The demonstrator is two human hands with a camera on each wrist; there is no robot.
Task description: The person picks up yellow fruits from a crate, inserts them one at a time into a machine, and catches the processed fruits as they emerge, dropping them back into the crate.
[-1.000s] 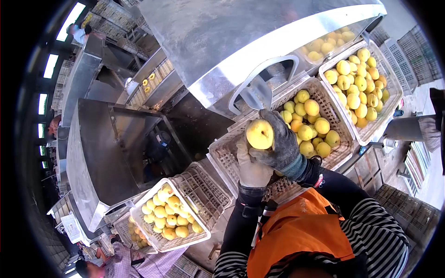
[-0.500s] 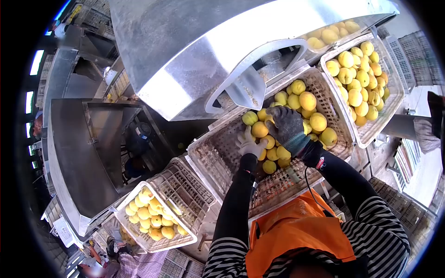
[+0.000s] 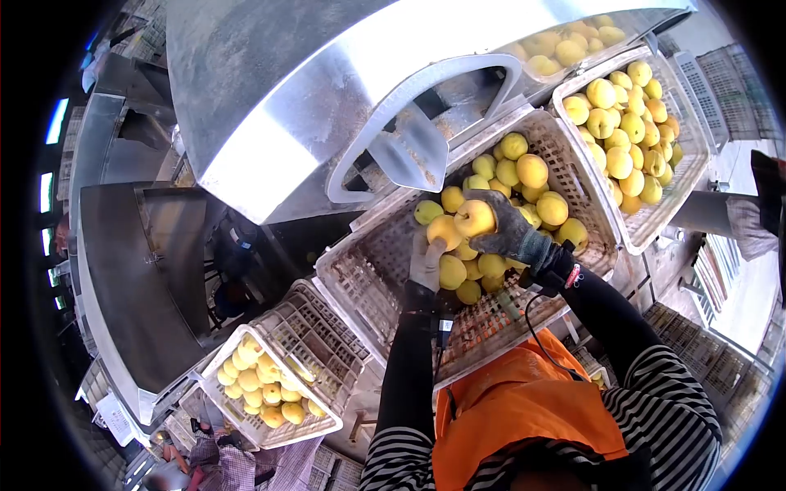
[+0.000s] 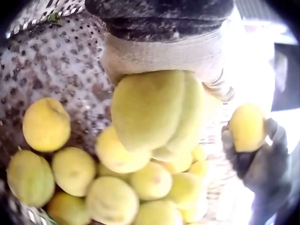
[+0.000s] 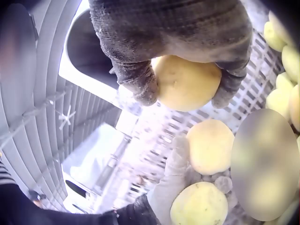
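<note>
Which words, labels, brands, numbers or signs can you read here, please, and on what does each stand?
None can be read.
White rectangular sheet, head view's lower left: marks too small.
Red tag on the black right sleeve: too small.
White tag on the black left sleeve: too small.

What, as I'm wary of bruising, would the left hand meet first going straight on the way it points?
Past the held fruit, the left hand would likely meet the greenish fruit just ahead in the head view; depth is unclear, so it might pass above.
</note>
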